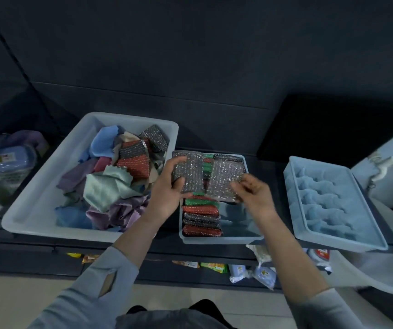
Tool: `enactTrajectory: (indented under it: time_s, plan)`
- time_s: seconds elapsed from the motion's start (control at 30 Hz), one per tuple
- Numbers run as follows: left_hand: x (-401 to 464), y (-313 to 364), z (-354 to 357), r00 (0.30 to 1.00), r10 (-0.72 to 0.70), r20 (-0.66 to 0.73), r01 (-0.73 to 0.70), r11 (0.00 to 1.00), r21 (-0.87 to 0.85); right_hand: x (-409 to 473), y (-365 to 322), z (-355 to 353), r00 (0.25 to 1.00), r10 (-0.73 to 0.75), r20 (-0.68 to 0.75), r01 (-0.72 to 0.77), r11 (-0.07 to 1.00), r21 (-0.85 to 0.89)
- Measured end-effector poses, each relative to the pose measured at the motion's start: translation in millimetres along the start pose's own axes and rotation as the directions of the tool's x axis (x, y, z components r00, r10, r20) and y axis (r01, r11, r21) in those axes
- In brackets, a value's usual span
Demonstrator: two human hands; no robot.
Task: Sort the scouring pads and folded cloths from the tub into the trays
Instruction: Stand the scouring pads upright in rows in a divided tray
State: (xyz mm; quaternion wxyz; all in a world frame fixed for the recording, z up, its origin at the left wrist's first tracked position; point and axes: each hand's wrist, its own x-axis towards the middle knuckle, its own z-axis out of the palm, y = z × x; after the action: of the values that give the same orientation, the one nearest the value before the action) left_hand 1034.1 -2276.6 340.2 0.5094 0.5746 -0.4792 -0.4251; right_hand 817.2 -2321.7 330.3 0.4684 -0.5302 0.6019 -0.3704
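A large pale tub [36, 205] on the left holds crumpled cloths [110, 186] in blue, purple and green, plus several glittery scouring pads [136, 155]. The middle tray [224, 238] carries a row of red, green and dark pads [201, 217] along its left side. Above that tray my left hand [167, 193] grips a dark silver scouring pad [191, 172]. My right hand [254, 195] holds a second, lighter silver scouring pad [226, 179] beside it. The right tray [292, 205] holds a row of folded blue cloths [326, 198].
A dark wall rises behind the counter. Wrapped packages [7, 160] lie at the far left. Small packets [214, 267] sit on a lower shelf under the trays. A pale rounded object [385, 264] stands at the right, near the blue-cloth tray's corner.
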Motion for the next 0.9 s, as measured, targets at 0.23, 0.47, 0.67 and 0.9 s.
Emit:
enactTrajectory:
  time_s: [0.23, 0.47, 0.67, 0.9]
  plan:
    - [3, -7, -8, 0.997, -0.031, -0.071, 0.02, 0.989, -0.144, 5, 26, -30, 0.896, -0.386, 0.219, 0.362, 0.352, -0.863]
    - [0, -9, -15, 0.997, -0.035, -0.074, 0.027, 0.995, -0.1, 20, 45, 6, 0.913, -0.341, 0.225, 0.307, 0.21, -0.928]
    - [1, -20, -14, 0.997, -0.059, -0.055, 0.057, 0.997, -0.043, 21, 56, 6, 0.905, -0.356, 0.233, 0.342, 0.282, -0.896]
    - [3, -28, 6, 0.998, -0.028, 0.048, 0.02, 0.988, 0.153, -5, -6, 34, 0.974, -0.148, 0.171, 0.184, 0.959, -0.215]
